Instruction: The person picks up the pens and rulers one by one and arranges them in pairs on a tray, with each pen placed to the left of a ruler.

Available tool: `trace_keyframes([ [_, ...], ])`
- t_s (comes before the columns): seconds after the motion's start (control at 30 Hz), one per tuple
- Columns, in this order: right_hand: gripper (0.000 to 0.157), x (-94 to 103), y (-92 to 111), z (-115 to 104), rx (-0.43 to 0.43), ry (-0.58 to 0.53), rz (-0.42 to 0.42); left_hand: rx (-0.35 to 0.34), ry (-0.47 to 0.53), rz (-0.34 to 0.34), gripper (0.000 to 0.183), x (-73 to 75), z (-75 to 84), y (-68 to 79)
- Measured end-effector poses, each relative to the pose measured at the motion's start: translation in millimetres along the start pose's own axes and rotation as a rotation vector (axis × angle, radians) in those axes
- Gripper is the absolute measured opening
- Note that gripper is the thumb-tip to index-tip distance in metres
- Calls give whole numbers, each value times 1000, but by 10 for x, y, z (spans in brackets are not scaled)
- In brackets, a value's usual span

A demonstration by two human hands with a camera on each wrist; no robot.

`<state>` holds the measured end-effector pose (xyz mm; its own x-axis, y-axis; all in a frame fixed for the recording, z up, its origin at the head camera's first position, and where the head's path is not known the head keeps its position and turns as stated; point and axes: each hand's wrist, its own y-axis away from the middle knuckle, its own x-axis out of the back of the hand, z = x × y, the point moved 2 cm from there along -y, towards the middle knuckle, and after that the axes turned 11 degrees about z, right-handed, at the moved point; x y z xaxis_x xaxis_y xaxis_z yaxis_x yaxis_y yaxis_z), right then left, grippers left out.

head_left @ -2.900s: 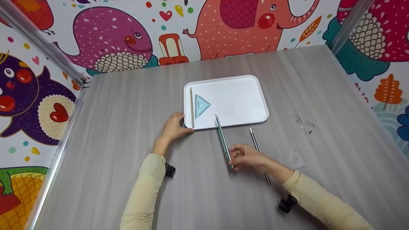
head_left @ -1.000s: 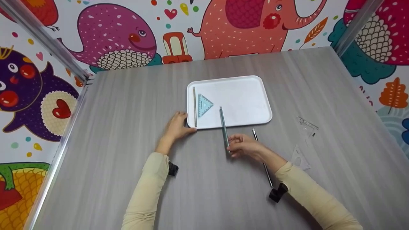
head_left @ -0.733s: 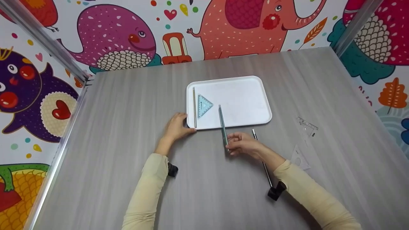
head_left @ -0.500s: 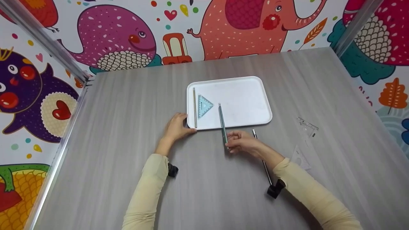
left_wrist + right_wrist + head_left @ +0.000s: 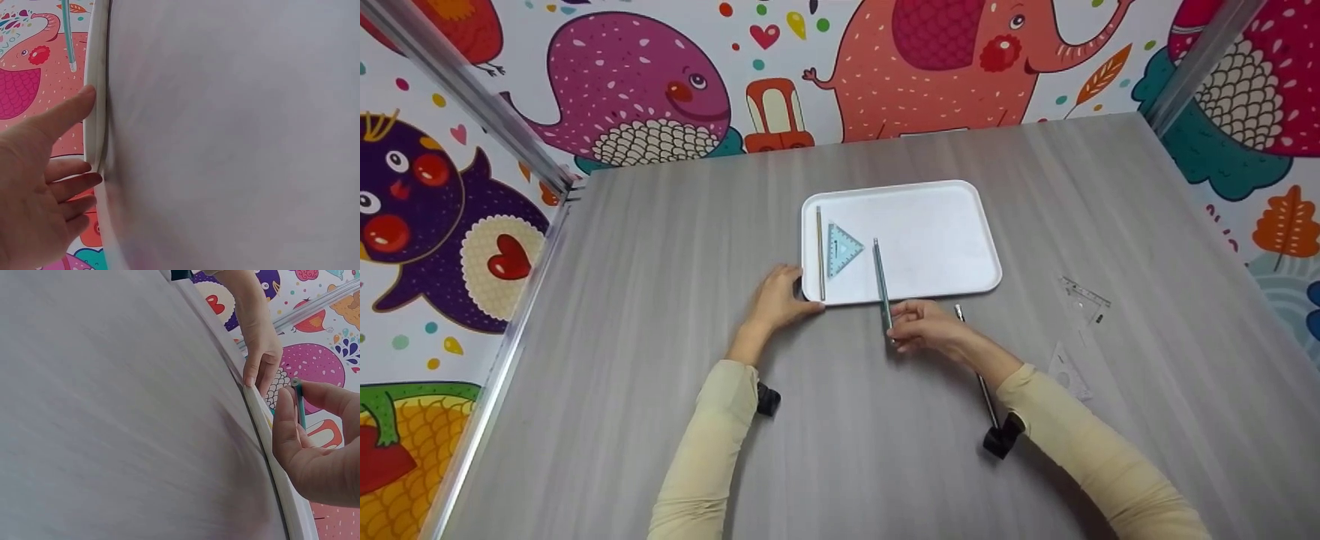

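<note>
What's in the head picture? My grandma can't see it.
A person's right grip holds a green pencil partly over a white tray; their left grip holds its near left corner. A gold stick and blue triangle lie on the tray.

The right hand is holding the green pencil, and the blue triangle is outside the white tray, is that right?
Almost! The blue triangle lies inside the white tray, not outside it; the head view shows this. The right hand does hold the green pencil.
</note>
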<state>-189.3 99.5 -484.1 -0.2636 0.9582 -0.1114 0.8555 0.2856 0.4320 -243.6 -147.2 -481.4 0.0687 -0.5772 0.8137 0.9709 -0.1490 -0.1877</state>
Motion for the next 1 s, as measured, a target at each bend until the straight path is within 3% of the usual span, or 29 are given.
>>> trace_keyframes([
  [0.27, 39, 9, -61, -15, -5, 28, 25, 0, -9, 0, 59, 1, 6, 8],
  [0.5, 35, 26, -135, -100, 8, 73, 51, -22, -21, 3, 59, 3, -2, 12],
  [1.0, 39, -5, -279, -200, 30, 96, 98, 3, -31, -5, 61, 2, 8, 7],
])
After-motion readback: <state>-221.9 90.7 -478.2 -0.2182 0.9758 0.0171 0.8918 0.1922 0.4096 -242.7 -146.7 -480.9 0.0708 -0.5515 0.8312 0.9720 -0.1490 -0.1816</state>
